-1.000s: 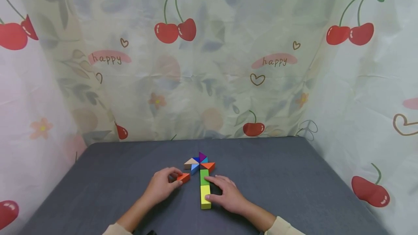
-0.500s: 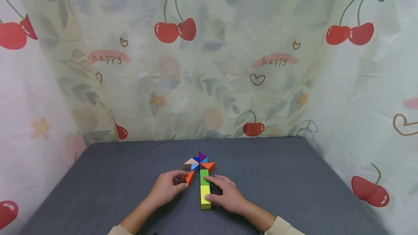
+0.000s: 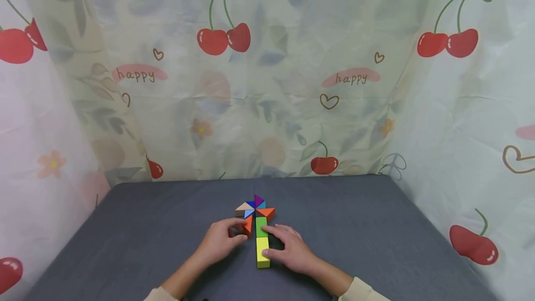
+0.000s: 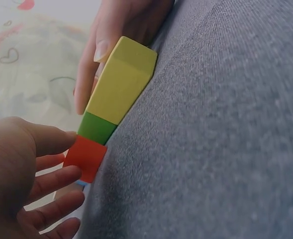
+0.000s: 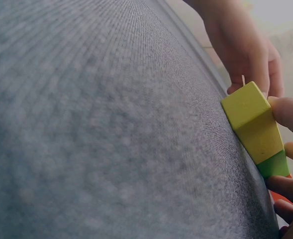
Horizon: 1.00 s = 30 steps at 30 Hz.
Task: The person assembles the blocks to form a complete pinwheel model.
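My left hand [image 3: 222, 240] pinches an orange triangular block [image 3: 248, 226] between thumb and fingers, just left of the green block and below the light blue triangle. My right hand [image 3: 294, 251] rests from the right against a straight column: its index finger touches the green block [image 3: 261, 226], its thumb the yellow block [image 3: 263, 251]. In the left wrist view the orange block [image 4: 86, 158] shows one flat face beside the green block [image 4: 96, 128]. The right wrist view shows the yellow block [image 5: 255, 122] with my right thumb [image 5: 285, 112] at its side.
Above the column, triangular blocks form a pinwheel: purple [image 3: 258, 201], dark blue [image 3: 251, 204], beige [image 3: 244, 209], light blue [image 3: 249, 213], teal [image 3: 262, 205] and another orange one [image 3: 266, 212]. A dark grey cloth [image 3: 355, 226] covers the table; a cherry-print curtain [image 3: 284, 120] surrounds it.
My left hand has moved right with the orange triangular block, turning it upright and bringing it in close beside the green block. My right hand has stayed in place.
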Each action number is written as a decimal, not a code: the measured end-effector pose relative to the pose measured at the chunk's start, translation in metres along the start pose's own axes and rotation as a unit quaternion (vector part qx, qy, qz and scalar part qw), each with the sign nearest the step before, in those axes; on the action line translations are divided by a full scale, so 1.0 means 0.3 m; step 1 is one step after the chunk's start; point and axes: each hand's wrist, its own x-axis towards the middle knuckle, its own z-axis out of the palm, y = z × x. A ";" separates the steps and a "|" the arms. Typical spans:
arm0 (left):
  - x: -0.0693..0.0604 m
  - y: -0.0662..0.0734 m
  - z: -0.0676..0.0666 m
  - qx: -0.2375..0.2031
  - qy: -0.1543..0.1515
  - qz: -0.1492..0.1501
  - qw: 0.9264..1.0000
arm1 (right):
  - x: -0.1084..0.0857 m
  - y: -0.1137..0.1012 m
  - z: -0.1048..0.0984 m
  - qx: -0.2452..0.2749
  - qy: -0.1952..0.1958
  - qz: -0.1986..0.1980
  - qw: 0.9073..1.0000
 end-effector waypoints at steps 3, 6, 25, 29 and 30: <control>0.003 0.003 0.004 0.007 0.004 0.009 1.000 | 0.000 0.002 0.001 -0.003 0.001 -0.005 1.000; 0.007 0.005 0.006 0.011 0.006 0.012 1.000 | 0.000 0.001 0.001 -0.005 0.000 -0.005 1.000; 0.019 0.013 0.017 0.009 0.005 -0.007 1.000 | -0.004 0.002 0.002 -0.006 0.004 -0.015 1.000; 0.017 0.011 0.019 0.008 0.004 -0.012 1.000 | -0.006 0.002 0.000 -0.004 0.004 -0.015 1.000; 0.016 0.011 0.020 0.007 0.003 -0.013 1.000 | -0.006 0.002 0.000 -0.004 0.003 -0.015 1.000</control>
